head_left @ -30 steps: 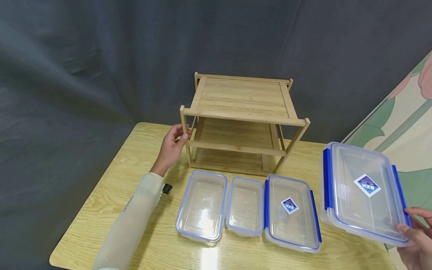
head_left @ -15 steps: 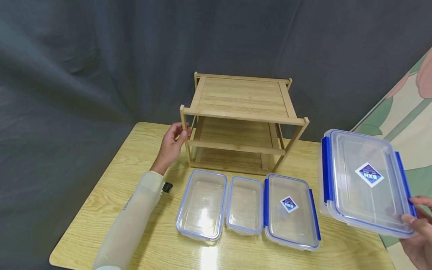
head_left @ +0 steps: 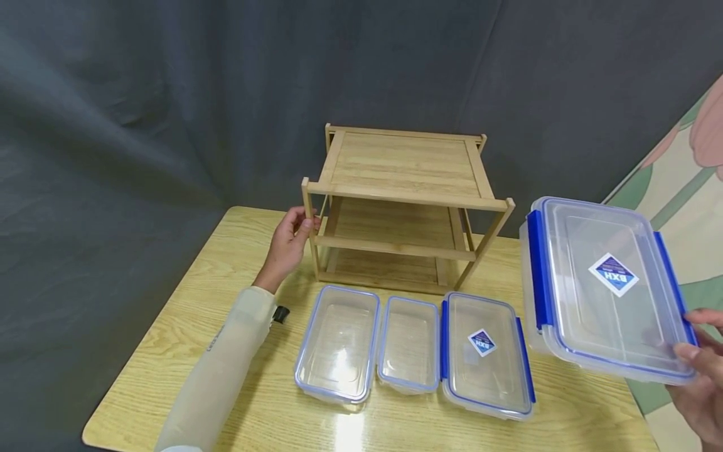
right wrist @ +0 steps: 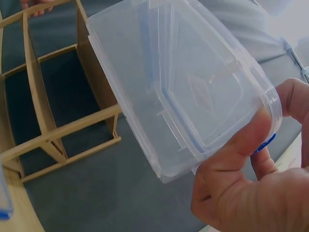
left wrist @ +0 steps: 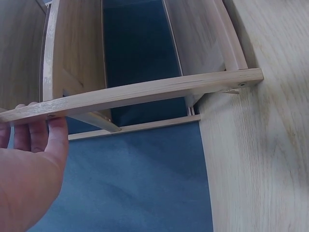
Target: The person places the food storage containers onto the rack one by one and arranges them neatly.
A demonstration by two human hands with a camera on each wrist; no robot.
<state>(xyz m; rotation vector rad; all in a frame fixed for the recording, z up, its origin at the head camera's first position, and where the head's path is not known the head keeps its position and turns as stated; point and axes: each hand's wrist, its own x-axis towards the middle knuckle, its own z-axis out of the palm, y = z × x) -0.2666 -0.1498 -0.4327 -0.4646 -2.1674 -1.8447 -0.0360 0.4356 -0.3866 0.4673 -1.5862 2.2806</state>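
My left hand point(head_left: 286, 246) grips the left front post of a wooden shelf rack point(head_left: 403, 166); in the left wrist view its fingers point(left wrist: 57, 137) curl behind the post. At the right, my right hand point(head_left: 703, 370) pinches the right edge of a clear food container point(head_left: 610, 333) with blue side clips and a diamond-shaped BXH label. This container is raised, its lid tilted toward the head camera. In the right wrist view, the thumb point(right wrist: 241, 140) presses on the clear plastic of the container point(right wrist: 159, 96).
In front of the rack stand a clear container point(head_left: 341, 333) with a pale blue rim, a narrower one point(head_left: 410, 342) beside it, and a lidded one point(head_left: 488, 376) with blue clips. All rest on the wooden table point(head_left: 186, 301). A dark curtain point(head_left: 169, 94) hangs behind.
The right hand has lifted the held container upward, and it has shifted slightly left toward the rack in the last half second. The left hand keeps its grip on the post.
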